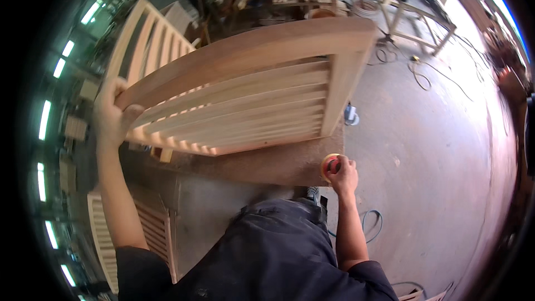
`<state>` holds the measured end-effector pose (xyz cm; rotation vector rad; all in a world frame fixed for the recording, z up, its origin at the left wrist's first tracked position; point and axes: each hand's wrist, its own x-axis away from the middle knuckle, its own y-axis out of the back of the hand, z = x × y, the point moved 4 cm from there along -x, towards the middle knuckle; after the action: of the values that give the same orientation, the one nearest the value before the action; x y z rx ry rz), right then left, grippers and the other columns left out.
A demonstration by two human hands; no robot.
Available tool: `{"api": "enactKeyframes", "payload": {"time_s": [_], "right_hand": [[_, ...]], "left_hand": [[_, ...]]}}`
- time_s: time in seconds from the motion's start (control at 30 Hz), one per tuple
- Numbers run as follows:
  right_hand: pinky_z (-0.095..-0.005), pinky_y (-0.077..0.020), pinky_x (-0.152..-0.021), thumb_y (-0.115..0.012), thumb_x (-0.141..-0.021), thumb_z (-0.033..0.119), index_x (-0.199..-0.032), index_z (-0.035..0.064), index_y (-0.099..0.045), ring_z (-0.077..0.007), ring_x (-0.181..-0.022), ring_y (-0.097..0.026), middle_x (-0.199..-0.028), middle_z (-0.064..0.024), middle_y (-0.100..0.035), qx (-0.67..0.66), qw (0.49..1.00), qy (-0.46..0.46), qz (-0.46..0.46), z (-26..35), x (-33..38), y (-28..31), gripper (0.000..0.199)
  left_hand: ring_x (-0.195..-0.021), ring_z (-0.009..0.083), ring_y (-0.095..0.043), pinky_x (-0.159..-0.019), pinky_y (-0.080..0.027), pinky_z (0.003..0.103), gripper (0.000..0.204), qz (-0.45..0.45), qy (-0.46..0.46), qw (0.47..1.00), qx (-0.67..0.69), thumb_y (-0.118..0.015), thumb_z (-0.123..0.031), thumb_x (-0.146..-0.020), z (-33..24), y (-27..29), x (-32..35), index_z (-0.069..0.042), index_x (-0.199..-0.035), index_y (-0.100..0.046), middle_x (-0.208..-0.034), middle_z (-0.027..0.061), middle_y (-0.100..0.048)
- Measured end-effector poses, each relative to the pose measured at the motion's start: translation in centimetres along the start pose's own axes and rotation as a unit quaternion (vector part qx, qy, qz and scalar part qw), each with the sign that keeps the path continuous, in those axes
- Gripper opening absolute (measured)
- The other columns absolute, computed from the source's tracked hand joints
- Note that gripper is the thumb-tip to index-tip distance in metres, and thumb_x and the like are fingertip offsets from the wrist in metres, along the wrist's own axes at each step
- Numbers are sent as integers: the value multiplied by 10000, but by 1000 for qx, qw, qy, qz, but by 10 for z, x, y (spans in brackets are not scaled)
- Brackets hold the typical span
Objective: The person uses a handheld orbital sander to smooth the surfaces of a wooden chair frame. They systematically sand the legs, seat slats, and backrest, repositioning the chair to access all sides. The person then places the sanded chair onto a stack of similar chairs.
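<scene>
A slatted wooden panel stands tilted up on a brown-topped workbench. My left hand is closed round the panel's left end, thumb over the near side. In my right hand is a small round sander, red and black with a yellowish disc. It is at the bench's right front edge, below the panel and apart from it. The sander's disc is turned partly away, so its face is hidden.
Another slatted panel stands behind at the left, and one is low at the left. A blue-and-white tool is right of the bench. Cables and a green hose lie on the floor. A table bears tools. Another person's hand shows far right.
</scene>
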<state>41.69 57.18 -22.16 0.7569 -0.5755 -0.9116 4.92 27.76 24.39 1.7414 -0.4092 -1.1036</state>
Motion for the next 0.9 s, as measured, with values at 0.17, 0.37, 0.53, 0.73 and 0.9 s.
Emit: {"api": "enactKeyframes", "payload": {"time_s": [0.17, 0.37, 0.53, 0.73, 0.9], "right_hand": [[-512, -588, -860, -845, -755, 219, -1250, 174, -686, -426, -1015, -699, -1145, -198, -679, 42, 998, 46, 21, 6, -22, -9, 522], [-508, -589, -866, -899, -692, 239, -1276, 174, -662, -421, -1013, -692, -1163, -180, -670, 48, 998, 48, 12, 16, -24, -15, 634], [-492, -583, -884, -944, -671, 299, -1317, 164, -650, -387, -1043, -697, -1173, -177, -693, 90, 992, 88, -6, 20, -19, -10, 722], [-471, -510, -1075, -971, -669, 377, -1491, 103, -529, -389, -1242, -623, -1311, -209, -650, 46, 999, 3, 11, 11, -9, -7, 973], [-431, -430, -1148, -681, -1050, 423, -1565, 28, -454, -295, -1290, -581, -1420, -173, -622, -379, 904, 25, -194, -14, -39, 40, 688]], "left_hand": [[-766, 313, -583, -700, -468, 400, 1029, 107, 25, 994, 5, -428, -1018, -793, 22, 19, 6, -7, -886, -593, -795, 139, -538], [-690, 406, -608, -622, -448, 469, 988, 1, 18, 998, -58, -431, -991, -820, 24, 22, 19, -15, -752, -572, -695, 184, -545], [-656, 395, -623, -587, -453, 479, 941, -69, -17, 996, -55, -517, -954, -815, 25, 13, 20, -23, -675, -541, -654, 175, -558], [-603, 374, -630, -552, -476, 465, 902, -108, -48, 989, -91, -537, -935, -819, 26, 19, 38, -52, -631, -517, -617, 170, -562], [-616, 312, -631, -573, -493, 424, 922, -123, -53, 988, -70, -446, -994, -802, 10, 29, 70, -84, -660, -489, -623, 121, -548]]}}
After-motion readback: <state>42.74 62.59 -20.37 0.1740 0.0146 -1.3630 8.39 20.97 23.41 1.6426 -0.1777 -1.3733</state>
